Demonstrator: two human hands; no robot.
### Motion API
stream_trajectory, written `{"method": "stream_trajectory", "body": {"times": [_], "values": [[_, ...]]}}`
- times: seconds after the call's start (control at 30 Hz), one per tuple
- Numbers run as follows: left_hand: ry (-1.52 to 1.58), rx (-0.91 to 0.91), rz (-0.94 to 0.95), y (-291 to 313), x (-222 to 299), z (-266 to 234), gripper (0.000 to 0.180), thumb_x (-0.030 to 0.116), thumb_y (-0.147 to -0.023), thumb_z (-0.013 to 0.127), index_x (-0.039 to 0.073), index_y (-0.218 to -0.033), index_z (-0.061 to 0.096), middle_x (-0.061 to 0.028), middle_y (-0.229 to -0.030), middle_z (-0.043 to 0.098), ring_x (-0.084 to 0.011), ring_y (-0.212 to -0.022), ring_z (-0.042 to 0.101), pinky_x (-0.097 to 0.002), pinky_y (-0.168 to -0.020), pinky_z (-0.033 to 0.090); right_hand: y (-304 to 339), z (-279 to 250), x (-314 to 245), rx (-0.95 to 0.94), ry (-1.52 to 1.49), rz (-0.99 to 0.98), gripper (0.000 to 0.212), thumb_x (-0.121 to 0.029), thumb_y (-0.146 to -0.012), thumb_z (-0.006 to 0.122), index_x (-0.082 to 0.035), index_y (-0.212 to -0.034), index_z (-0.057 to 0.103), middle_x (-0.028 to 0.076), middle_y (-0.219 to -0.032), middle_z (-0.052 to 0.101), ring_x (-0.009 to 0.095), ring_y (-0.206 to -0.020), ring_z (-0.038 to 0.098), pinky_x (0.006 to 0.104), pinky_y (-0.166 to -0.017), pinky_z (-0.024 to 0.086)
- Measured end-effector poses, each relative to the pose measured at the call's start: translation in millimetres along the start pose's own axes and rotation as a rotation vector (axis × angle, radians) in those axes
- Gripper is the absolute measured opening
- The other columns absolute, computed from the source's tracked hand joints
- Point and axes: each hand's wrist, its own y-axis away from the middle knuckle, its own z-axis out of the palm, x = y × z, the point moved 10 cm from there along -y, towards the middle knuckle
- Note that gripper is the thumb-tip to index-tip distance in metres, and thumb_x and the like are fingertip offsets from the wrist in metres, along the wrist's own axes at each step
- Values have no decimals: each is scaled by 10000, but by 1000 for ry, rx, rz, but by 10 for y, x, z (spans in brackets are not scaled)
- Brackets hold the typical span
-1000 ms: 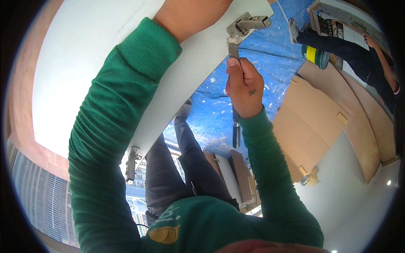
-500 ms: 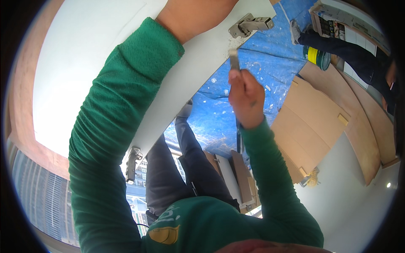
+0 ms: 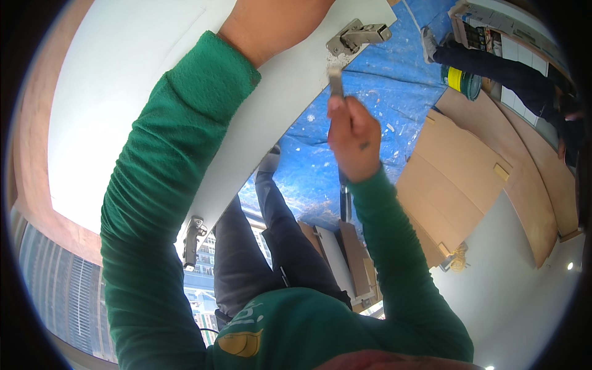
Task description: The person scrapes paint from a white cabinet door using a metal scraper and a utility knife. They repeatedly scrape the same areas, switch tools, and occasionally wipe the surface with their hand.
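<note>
A white door panel slants across the view, with a metal concealed hinge at its far corner and another hinge at the near end. Crumbs of pale debris lie by the far hinge. Closed around a slim flat tool with a grey shank and pale tip, my right hand holds that tip at the panel's edge just below the hinge; whether it is a brush or a chisel I cannot tell. My left hand reaches over the panel, its fingers cut off by the top edge.
Blue sheeting spotted with white covers the floor. To the right are a cardboard sheet, curved wooden boards and a green bucket with a yellow band. Another person's leg stretches in at the upper right.
The right hand and tool appear slightly further left and up, along with the panel and hinge, as the view shifts a little. The tool's tip stays close to the hinge.
</note>
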Motion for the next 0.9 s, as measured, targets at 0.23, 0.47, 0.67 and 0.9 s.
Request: {"method": "stream_trajectory", "body": {"times": [0.23,0.47,0.67,0.9], "values": [[-6,12,17,18,-16,-23,324,304,-1070,606,53,-871,651,24,-760,597,-58,-721,514,-234,-666,440,-202,-33,-41,-21,-43,60,415,-247,-1058,636,-24,-754,460,40,-606,399,79,-584,332,306,-493,325],[10,7,32,10,39,-19,328,306,-1071,606,48,-874,654,25,-767,595,-60,-737,509,-236,-685,438,-264,-54,-99,-17,-89,77,418,-247,-1063,629,-25,-747,471,20,-601,405,67,-579,356,307,-489,334],[-12,21,48,-14,11,-8,328,300,-1072,603,44,-873,655,18,-775,603,-66,-750,516,-238,-694,438,112,18,-39,-58,6,-5,420,-252,-1072,620,-24,-752,472,1,-599,413,57,-580,355,298,-485,317],[-13,12,31,7,27,-19,319,296,-1072,602,46,-880,655,16,-774,605,-66,-743,516,-241,-688,440,59,-3,48,-20,-32,47,390,-206,-1064,622,-14,-755,481,31,-615,414,67,-609,350,295,-506,340]]}}
